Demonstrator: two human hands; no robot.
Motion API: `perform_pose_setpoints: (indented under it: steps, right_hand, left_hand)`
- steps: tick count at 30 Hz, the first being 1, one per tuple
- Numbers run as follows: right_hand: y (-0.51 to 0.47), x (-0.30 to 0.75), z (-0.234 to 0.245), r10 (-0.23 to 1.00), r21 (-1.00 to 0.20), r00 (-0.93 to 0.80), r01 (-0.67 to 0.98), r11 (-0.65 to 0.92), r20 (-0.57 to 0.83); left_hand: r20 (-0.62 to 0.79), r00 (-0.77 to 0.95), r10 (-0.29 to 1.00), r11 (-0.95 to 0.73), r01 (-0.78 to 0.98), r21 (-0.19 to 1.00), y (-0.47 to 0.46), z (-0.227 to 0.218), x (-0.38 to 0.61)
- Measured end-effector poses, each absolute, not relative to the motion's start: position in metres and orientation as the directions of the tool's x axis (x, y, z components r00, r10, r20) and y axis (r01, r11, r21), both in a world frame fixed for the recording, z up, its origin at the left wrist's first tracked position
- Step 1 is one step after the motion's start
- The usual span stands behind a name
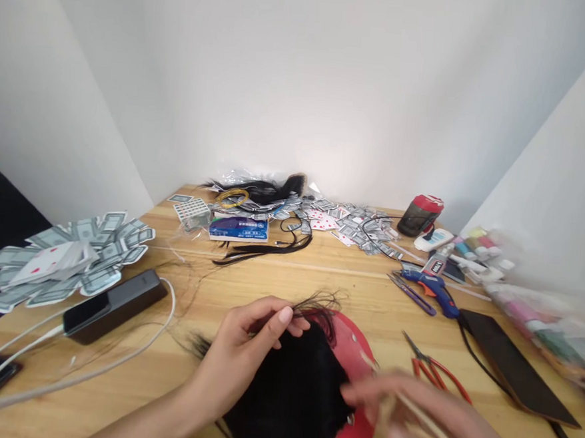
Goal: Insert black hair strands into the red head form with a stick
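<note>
My left hand [246,349] pinches a thin lock of black hair [311,306] between thumb and fingertips, its loose ends spreading to the right. Below it, a smooth mass of black hair [290,392] covers much of a red round base [356,347]. Small shiny bits show along the base's right side. My right hand [389,406], smeared by motion, is closed on a pale slender stick [441,429] over the right edge of the hair. The stick's working end is too blurred to make out.
Red-handled scissors [435,369] lie to the right, near a blue glue gun [433,285] and a dark flat board [515,365]. On the left are a power bank [116,307] with white cables and a fan of playing cards [64,260]. More cards [342,219] lie scattered at the back.
</note>
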State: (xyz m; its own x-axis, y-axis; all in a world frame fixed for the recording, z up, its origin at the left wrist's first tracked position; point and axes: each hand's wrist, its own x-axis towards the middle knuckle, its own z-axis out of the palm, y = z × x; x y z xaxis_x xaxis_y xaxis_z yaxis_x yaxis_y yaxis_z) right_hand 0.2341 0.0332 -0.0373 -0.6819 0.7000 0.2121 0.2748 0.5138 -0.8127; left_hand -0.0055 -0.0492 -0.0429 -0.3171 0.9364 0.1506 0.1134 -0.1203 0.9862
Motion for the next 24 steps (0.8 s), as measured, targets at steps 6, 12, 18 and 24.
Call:
perform_pose_setpoints:
  steps: [6, 12, 18, 24]
  right_hand:
    - [0.048, 0.144, -0.009, 0.662, -0.980, -0.746, 0.068, 0.186, 0.074]
    - [0.057, 0.136, -0.019, 0.720, -1.000, -0.694, 0.011, 0.015, 0.003]
    - [0.069, 0.137, -0.023, 0.782, -0.915, -0.619, -0.266, -0.304, -0.080]
    - [0.077, 0.143, -0.013, 0.718, -0.950, -0.692, -0.164, -0.265, -0.081]
  left_hand:
    - [0.263, -0.300, 0.917, -0.181, 0.274, 0.945, -0.049, -0.039, -0.011]
    - [0.203, -0.365, 0.909, -0.161, 0.141, 0.977, -0.042, -0.037, -0.025]
    - [0.072, -0.356, 0.932, -0.117, -0.106, 0.987, -0.035, -0.034, -0.038]
    - [-0.045, -0.317, 0.947, -0.065, -0.329, 0.942, -0.032, -0.031, -0.054]
